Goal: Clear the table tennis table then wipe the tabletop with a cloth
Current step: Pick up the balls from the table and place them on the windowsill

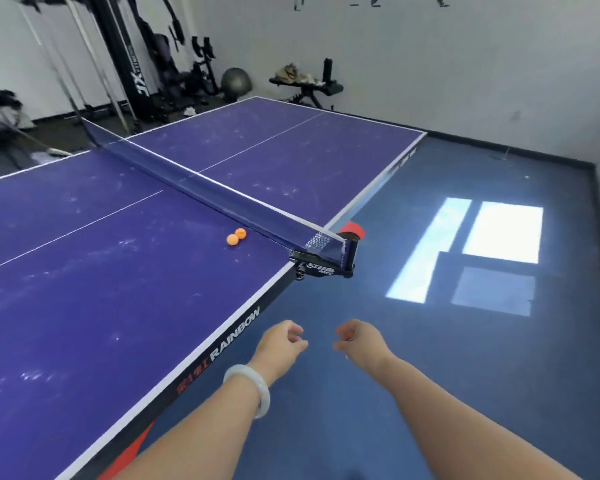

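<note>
Head view: two orange balls [232, 239] sit touching on the purple tabletop [101, 289], just short of the net [222, 199], well ahead and to the left of the fingertips. Left hand [281, 344], w/ pale bangle [253, 389], and right hand [359, 341] hang off the tbl edge over the blue floor [430, 341], fingers loosely curled, grasping nothing. Best bet, prob.: reach w/ the left and cup both balls together against the net so neither rolls off.

Bright even daylight w/ window glare patch on floor [482, 251] (wide-angle bending at edges), slightly soft.
</note>
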